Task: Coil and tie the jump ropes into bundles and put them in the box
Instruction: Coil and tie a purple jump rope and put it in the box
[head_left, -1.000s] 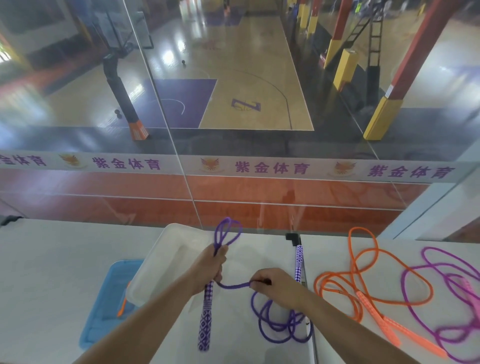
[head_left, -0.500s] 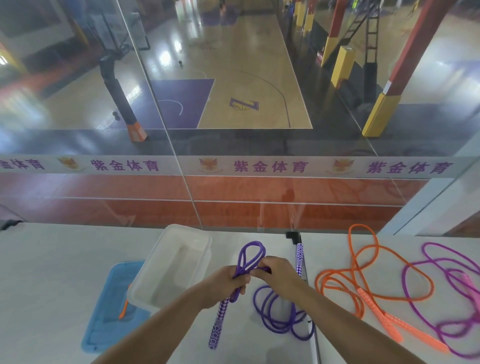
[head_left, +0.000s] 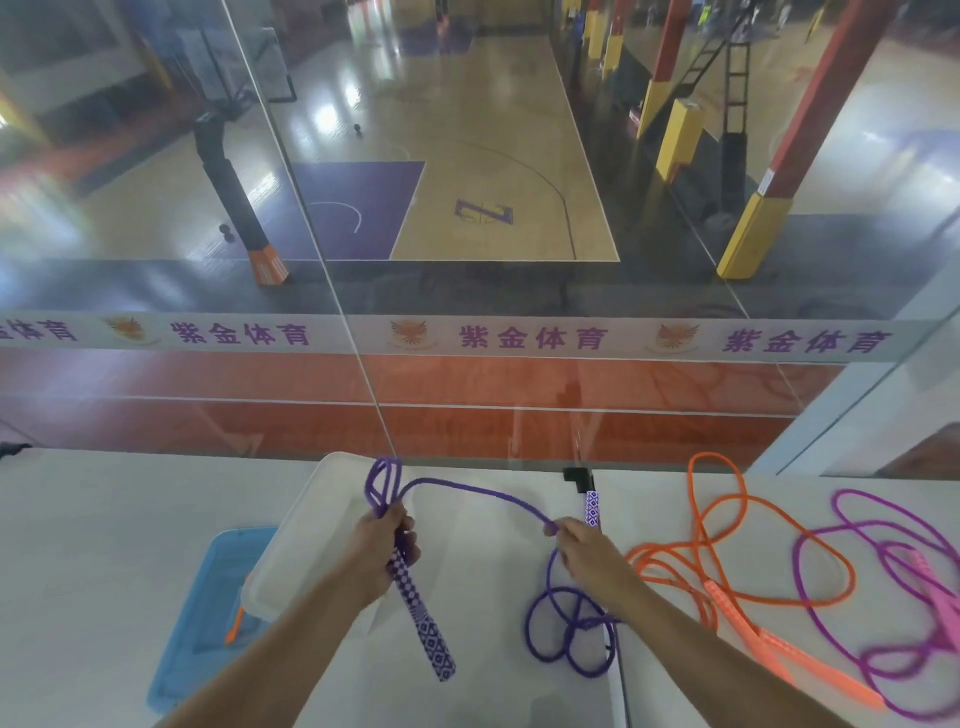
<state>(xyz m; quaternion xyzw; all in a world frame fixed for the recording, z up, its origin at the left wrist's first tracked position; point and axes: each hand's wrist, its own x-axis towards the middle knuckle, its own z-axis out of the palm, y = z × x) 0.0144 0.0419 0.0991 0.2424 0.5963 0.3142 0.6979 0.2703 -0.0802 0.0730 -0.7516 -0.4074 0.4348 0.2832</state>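
Purple cord of a jump rope (head_left: 467, 491) arcs between a person's two hands above a white table (head_left: 78, 545). The left hand (head_left: 382, 545) grips a folded loop of the rope together with one checkered handle (head_left: 421, 623), which slants down toward the camera. The right hand (head_left: 587, 553) pinches the strand; slack coils (head_left: 566, 639) lie beneath it, the second handle (head_left: 591, 508) just beyond. A translucent box (head_left: 291, 561) sits under the left hand, resting on a blue lid (head_left: 202, 613). An orange rope (head_left: 727, 561) and a magenta rope (head_left: 883, 597) sprawl to the right. A glass wall (head_left: 467, 389) bounds the table's far edge.
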